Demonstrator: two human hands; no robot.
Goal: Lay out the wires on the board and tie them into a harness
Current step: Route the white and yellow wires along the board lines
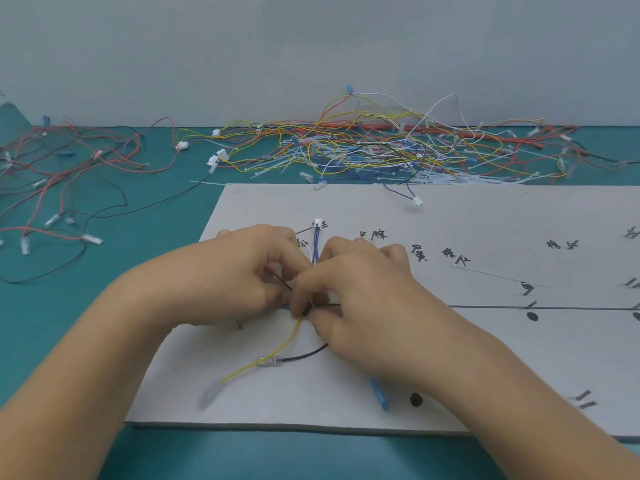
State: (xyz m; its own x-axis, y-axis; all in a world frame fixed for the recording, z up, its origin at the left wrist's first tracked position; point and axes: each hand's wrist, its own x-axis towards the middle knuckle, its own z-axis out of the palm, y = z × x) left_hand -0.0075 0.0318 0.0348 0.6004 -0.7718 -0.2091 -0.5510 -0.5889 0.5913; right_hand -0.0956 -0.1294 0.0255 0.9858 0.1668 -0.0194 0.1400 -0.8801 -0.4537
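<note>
On a teal table [69, 323], a flat white board [502, 216] inked with black marks lies before a tangled pile [381, 150] of thin coloured wires. Left hand [239, 271] and right hand [363, 289] meet over the board's left part, fingers curled tight, pinching a slim bundle [304, 311] where yellow wire [277, 348], black wire [304, 355] and purple wire [316, 244] cross.

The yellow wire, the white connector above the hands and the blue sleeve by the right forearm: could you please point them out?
yellow wire [290, 336], head view, its upper curved stretch.
white connector [318, 222], head view, middle of its housing.
blue sleeve [378, 393], head view, middle of its length.
</note>
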